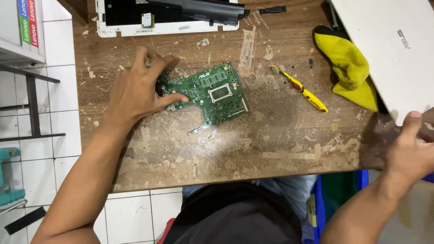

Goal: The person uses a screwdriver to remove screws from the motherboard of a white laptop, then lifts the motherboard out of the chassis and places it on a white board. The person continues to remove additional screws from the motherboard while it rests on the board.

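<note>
my left hand [135,92] is clamped on the left edge of the green circuit board [210,92], which lies bare at the counter's [271,140] middle. my right hand [409,149] grips the near corner of the white laptop lid [389,45] at right. i judge the board is already out of its case; the open white laptop base [135,28] sits far. scarred wood, a yellow cloth [348,68], a yellow toothbrush [300,89], white floor tiles.

Circuit board [210,92] left of toothbrush [299,87]
</note>
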